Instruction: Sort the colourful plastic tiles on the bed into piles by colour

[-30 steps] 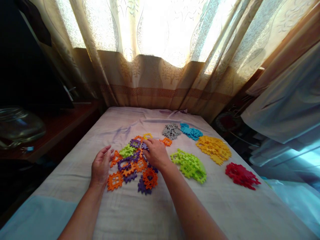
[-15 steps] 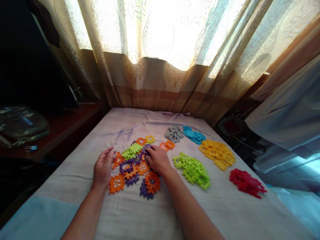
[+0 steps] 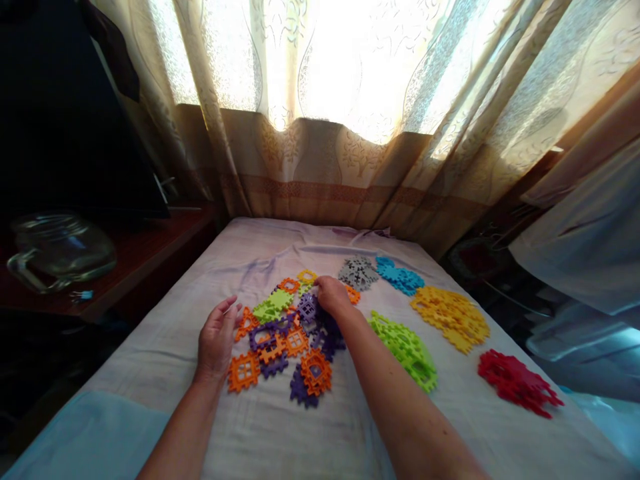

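Note:
A mixed pile of toothed plastic interlocking tiles lies on the bed. Among them are an orange window tile, a lime green tile, a purple tile and a small yellow frame tile. My left hand rests beside the left side of the pile, fingers loosely extended and apart, with nothing in it. Over the pile's far right part, my right hand is bent down with its fingers curled together near the purple and yellow tiles. Its fingertips are mostly hidden, so what they grip cannot be made out.
Sorted heaps of grey tiles, blue tiles, yellow tiles, green tiles and red tiles lie to the right. A glass jug stands on the dark red table at left. Curtains hang behind the bed.
My right hand has moved away from me and slightly right, uncovering purple tiles in the pile's middle. My left hand stays beside the pile. The whole view has shifted slightly.

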A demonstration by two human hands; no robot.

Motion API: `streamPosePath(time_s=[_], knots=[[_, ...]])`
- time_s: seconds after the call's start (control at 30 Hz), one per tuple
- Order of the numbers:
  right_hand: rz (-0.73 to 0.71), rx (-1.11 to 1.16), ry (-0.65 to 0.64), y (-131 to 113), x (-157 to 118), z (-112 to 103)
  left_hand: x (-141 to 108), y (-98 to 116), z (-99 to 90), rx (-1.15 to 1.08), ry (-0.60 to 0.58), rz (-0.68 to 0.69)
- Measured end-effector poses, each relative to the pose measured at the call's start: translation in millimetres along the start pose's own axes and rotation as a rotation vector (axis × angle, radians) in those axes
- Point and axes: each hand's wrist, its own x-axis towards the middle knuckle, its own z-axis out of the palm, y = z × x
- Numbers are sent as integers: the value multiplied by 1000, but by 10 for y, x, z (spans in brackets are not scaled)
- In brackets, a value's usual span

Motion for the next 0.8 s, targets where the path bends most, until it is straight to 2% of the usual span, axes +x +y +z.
streamPosePath(time_s=[0.43, 0.8], knots=[[-83, -71, -103, 16, 237, 3, 0, -20, 9, -2, 14, -2], [53, -109, -29, 108, -57, -23, -10, 21, 32, -18, 15, 13]])
